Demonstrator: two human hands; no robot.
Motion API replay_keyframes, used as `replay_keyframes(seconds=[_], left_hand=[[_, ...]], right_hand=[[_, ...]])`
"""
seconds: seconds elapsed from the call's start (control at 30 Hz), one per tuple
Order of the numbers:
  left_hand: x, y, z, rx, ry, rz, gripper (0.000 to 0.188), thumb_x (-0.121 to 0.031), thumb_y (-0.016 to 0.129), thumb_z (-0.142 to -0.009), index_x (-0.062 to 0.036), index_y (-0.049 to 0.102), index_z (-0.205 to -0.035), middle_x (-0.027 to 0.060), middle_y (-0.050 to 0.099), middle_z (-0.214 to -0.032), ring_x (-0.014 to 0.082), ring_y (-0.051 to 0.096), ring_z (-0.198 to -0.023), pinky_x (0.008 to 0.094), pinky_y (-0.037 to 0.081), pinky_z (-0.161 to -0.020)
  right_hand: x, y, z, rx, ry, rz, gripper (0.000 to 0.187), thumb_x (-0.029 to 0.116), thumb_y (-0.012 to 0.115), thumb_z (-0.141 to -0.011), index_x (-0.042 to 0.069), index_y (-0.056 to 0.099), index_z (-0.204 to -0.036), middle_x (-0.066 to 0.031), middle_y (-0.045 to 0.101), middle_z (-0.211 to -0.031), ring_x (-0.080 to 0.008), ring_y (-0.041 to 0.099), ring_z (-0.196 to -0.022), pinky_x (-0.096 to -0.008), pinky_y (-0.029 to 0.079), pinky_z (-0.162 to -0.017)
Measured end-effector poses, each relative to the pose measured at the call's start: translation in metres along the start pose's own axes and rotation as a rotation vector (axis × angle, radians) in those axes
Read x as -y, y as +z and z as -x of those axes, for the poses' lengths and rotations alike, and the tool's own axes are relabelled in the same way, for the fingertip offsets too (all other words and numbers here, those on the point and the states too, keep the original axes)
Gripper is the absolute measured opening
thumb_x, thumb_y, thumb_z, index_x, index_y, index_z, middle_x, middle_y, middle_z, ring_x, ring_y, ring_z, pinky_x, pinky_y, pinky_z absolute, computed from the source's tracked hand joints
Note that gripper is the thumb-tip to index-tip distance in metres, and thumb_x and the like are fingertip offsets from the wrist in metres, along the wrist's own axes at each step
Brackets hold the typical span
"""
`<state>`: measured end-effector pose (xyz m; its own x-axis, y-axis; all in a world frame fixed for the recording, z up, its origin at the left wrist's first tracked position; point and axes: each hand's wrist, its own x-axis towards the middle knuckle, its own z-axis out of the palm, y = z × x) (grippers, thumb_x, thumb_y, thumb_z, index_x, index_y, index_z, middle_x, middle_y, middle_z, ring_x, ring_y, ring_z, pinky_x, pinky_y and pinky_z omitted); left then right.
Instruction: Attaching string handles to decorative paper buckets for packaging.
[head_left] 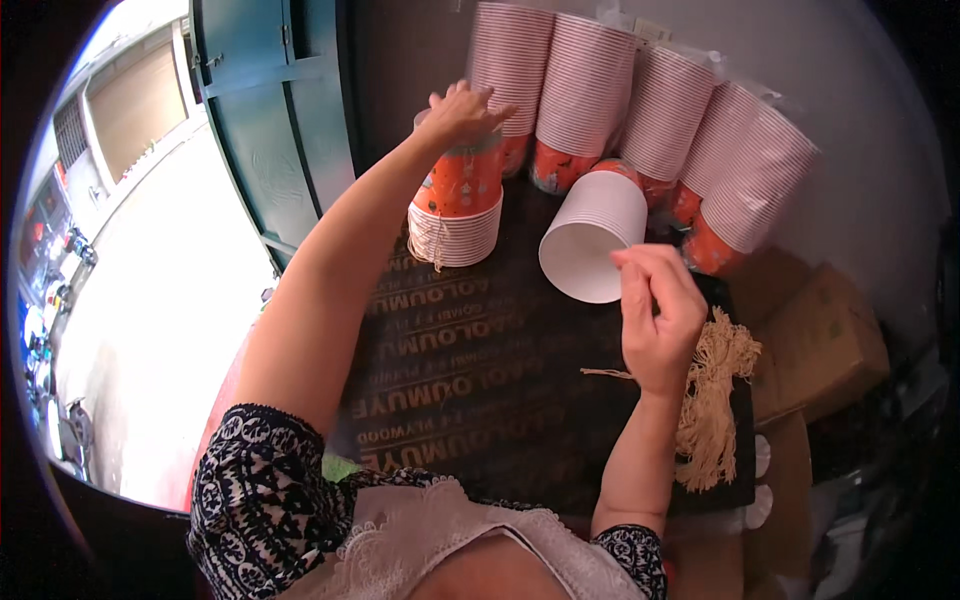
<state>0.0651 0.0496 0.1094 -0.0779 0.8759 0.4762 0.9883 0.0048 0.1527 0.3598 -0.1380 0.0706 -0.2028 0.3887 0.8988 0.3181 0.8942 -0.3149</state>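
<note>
My left hand (pixel 465 112) reaches forward with fingers spread, over the top of an upside-down stack of orange patterned paper cups (pixel 460 190). Whether the palm presses on the stack is hard to tell. Pale cord loops (pixel 430 240) hang by the stack's white rims. Another nested stack of paper cups (pixel 595 225) lies on its side, its white open mouth turned toward me. At the right of that mouth is my right hand (pixel 665 315), its thumb and fingers pinched together. Anything between those fingertips is too small to make out.
A bundle of cream cords (pixel 715 400) lies at the right edge of the dark plywood tabletop (pixel 470 380), one strand stretching left. Several tall plastic-wrapped cup stacks (pixel 585 90) stand along the back. Cardboard boxes (pixel 820 345) sit at right; a green door (pixel 270 120) opens at left.
</note>
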Motion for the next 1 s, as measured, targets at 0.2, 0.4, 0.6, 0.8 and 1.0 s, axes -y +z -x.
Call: replay_keyframes(seconds=[0.2,0.4,0.6,0.8,1.0], left_hand=[[-0.030,-0.002,0.064,-0.851,0.382,0.363,0.015,-0.016,0.062,-0.082,-0.0025,0.063,-0.088,0.0190,0.056,-0.105,0.0368,0.052,-0.100,0.0460,0.042,-0.087],[-0.065,0.081,0.141,-0.282,0.106,0.731,0.018,-0.016,0.064,-0.080,0.0007,0.059,-0.076,0.0207,0.060,-0.075,0.0396,0.060,-0.074,0.0468,0.048,-0.066],[-0.064,0.164,0.139,-0.168,-0.089,0.743,0.027,-0.020,0.070,-0.075,-0.0003,0.056,-0.084,0.0194,0.062,-0.076,0.0386,0.062,-0.076,0.0454,0.050,-0.067],[-0.081,0.177,0.134,-0.310,-0.276,0.772,0.023,-0.013,0.072,-0.075,-0.0006,0.053,-0.082,0.0159,0.061,-0.071,0.0338,0.063,-0.070,0.0421,0.049,-0.065],[-0.092,0.187,0.135,-0.423,-0.342,0.806,0.018,-0.012,0.069,-0.076,-0.0016,0.055,-0.080,0.0161,0.061,-0.071,0.0351,0.062,-0.068,0.0433,0.048,-0.063]], right_hand=[[-0.076,0.001,0.005,-0.133,0.254,0.117,0.012,0.007,0.057,-0.090,-0.003,0.062,-0.093,-0.0142,0.063,-0.087,-0.0283,0.063,-0.079,-0.0348,0.049,-0.070],[-0.169,0.011,0.046,-0.047,0.582,0.360,0.015,0.007,0.061,-0.083,-0.001,0.055,-0.094,-0.0167,0.057,-0.091,-0.0337,0.058,-0.083,-0.0409,0.047,-0.074],[-0.194,0.032,0.078,-0.139,0.407,0.301,0.010,0.006,0.060,-0.081,0.001,0.054,-0.087,-0.0171,0.056,-0.082,-0.0375,0.057,-0.079,-0.0431,0.047,-0.070],[-0.178,0.045,0.093,-0.092,0.308,0.285,0.016,0.010,0.062,-0.083,0.003,0.048,-0.090,-0.0135,0.053,-0.083,-0.0336,0.058,-0.071,-0.0418,0.048,-0.061],[-0.186,0.053,0.099,-0.102,0.284,0.464,0.015,0.010,0.060,-0.088,0.004,0.047,-0.092,-0.0139,0.054,-0.087,-0.0351,0.059,-0.073,-0.0433,0.049,-0.061]])
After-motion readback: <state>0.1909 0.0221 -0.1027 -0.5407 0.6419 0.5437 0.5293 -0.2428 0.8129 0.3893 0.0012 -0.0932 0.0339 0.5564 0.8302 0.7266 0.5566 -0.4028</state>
